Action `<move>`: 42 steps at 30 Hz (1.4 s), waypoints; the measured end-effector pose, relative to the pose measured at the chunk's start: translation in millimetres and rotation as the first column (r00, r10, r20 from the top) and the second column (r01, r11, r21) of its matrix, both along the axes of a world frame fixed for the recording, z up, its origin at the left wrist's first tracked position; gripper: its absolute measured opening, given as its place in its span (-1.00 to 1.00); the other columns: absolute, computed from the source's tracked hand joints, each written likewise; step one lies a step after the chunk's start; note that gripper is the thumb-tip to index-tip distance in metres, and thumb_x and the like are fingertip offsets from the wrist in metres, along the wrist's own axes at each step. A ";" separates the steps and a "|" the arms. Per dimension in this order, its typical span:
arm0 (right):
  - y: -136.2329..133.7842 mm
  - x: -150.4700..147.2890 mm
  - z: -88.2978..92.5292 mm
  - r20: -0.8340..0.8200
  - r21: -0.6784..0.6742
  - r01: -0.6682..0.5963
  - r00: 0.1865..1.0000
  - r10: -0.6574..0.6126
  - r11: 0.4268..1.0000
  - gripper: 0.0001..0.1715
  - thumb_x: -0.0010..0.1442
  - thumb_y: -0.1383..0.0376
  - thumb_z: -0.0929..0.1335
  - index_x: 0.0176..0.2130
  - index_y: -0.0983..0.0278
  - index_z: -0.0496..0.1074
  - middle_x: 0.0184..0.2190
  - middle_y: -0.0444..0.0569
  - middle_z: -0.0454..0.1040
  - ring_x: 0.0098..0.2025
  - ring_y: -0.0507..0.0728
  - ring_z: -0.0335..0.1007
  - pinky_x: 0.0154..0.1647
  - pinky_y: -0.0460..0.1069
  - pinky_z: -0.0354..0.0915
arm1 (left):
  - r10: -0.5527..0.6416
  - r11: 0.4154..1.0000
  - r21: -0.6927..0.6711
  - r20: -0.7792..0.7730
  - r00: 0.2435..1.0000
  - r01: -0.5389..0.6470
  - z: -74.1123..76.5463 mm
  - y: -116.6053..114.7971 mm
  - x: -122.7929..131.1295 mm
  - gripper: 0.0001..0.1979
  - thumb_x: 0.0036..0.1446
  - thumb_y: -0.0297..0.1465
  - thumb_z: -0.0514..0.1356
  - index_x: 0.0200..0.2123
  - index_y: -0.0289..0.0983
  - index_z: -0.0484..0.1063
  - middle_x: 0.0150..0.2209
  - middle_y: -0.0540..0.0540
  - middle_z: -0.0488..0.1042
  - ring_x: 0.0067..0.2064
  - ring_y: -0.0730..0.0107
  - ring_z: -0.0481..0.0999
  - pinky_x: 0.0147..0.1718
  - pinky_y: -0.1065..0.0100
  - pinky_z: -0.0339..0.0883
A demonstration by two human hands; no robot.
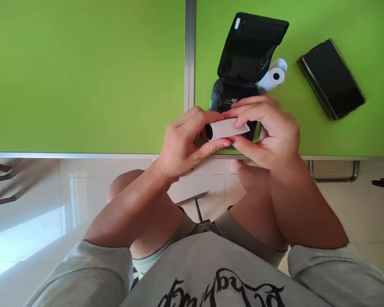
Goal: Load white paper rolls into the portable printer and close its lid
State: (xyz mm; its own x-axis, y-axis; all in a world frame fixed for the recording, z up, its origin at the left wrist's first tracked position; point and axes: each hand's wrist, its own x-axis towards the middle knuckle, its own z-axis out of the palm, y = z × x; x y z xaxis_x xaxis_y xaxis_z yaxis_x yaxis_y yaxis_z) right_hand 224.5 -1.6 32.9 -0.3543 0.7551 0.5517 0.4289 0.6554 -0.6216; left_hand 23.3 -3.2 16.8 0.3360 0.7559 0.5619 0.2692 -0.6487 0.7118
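Observation:
Between my two hands is a pale cardboard tube (pixel 226 129), hollow and dark at its left end, with a ragged edge at its right end. My left hand (pixel 188 138) pinches it near the hollow end, fingers above and thumb below. At the other end, the fingers and thumb of my right hand (pixel 267 130) close on it. Under the hands sits a small black thermal printer (pixel 237 90), its lid (pixel 248 49) raised and tipped back. Part of its inside is hidden by my hands. A white paper roll (pixel 273 76) lies right beside the printer.
A black phone (pixel 334 79) rests at the right on the green table (pixel 83 76). A grey metal seam (pixel 189 51) divides the tabletop left of the printer. The table's front edge runs just below my hands, above my legs.

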 end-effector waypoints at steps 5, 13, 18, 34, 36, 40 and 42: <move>6.7 3.7 -2.1 -0.103 0.057 0.111 0.989 -0.105 0.992 -0.82 0.18 0.28 0.46 -0.23 0.15 0.39 -0.21 -0.11 0.60 -0.10 0.18 0.56 -0.03 0.18 0.44 | 0.029 0.988 -0.150 0.038 0.999 -0.023 -3.4 -0.2 1.3 -0.47 0.25 -0.05 0.26 0.20 -0.04 0.22 -0.26 -0.02 0.44 -0.39 0.45 0.43 -0.44 0.38 0.38; 26.7 4.8 -16.0 -0.134 0.007 0.290 0.949 -0.287 0.957 -0.83 0.22 0.29 0.43 -0.21 0.18 0.35 -0.14 -0.03 0.56 -0.04 0.16 0.55 -0.01 0.09 0.44 | 0.003 0.983 -0.180 -0.147 0.989 -0.030 -2.5 1.3 0.9 -0.69 0.25 -0.37 0.21 0.04 -0.17 0.24 -0.52 0.15 0.17 -0.54 0.51 0.23 -0.54 0.39 0.17; 25.3 5.5 -11.5 0.027 -0.026 0.385 0.923 -0.384 0.923 -0.82 0.19 0.32 0.43 -0.20 0.13 0.39 -0.13 -0.04 0.59 -0.07 0.18 0.54 -0.01 0.11 0.45 | 0.012 0.980 -0.198 -0.100 0.995 -0.032 -4.1 1.8 1.9 -0.56 0.21 -0.38 0.24 0.09 -0.15 0.15 -0.51 0.17 0.14 -0.55 0.52 0.20 -0.57 0.41 0.10; 14.7 5.6 -10.2 -0.034 0.082 0.291 0.957 -0.289 0.953 -0.90 0.20 0.32 0.40 -0.37 0.16 0.44 -0.34 -0.09 0.53 -0.20 0.15 0.49 -0.03 0.17 0.42 | 0.080 0.976 -0.195 -0.072 0.994 -0.093 -6.4 12.3 -0.2 -0.65 0.29 -0.12 0.21 0.03 -0.13 0.28 0.01 -0.17 0.40 0.03 0.20 0.47 -0.20 0.22 0.51; 10.8 5.6 -10.0 -0.011 0.075 0.274 0.962 -0.274 0.959 -0.89 0.21 0.30 0.40 -0.38 0.15 0.45 -0.34 -0.08 0.50 -0.20 0.16 0.47 -0.01 0.20 0.42 | 0.106 0.963 -0.243 -0.048 0.993 -0.115 -3.8 21.3 2.5 -0.65 0.28 -0.10 0.21 0.04 -0.09 0.30 0.08 -0.16 0.41 0.14 0.14 0.44 -0.08 0.15 0.52; 5.5 7.6 -11.7 -0.005 0.156 0.263 0.964 -0.266 0.952 -0.91 0.17 0.26 0.41 -0.40 0.16 0.50 -0.35 -0.05 0.45 -0.23 0.16 0.43 -0.12 0.19 0.40 | 0.121 0.943 -0.318 0.059 0.991 -0.096 -9.6 48.3 17.0 -0.57 0.28 0.05 0.15 0.08 -0.03 0.31 0.16 -0.08 0.43 0.26 0.15 0.40 0.15 0.09 0.45; 3.2 8.6 -12.5 0.006 0.192 0.268 0.962 -0.274 0.944 -0.91 0.14 0.25 0.43 -0.42 0.15 0.52 -0.42 -0.07 0.41 -0.31 0.13 0.39 -0.22 0.14 0.38 | 0.105 0.930 -0.355 0.013 0.994 -0.093 -15.5 62.5 27.3 -0.54 0.39 0.05 -0.02 0.12 -0.12 0.30 0.10 -0.06 0.47 0.22 0.22 0.45 0.21 0.13 0.40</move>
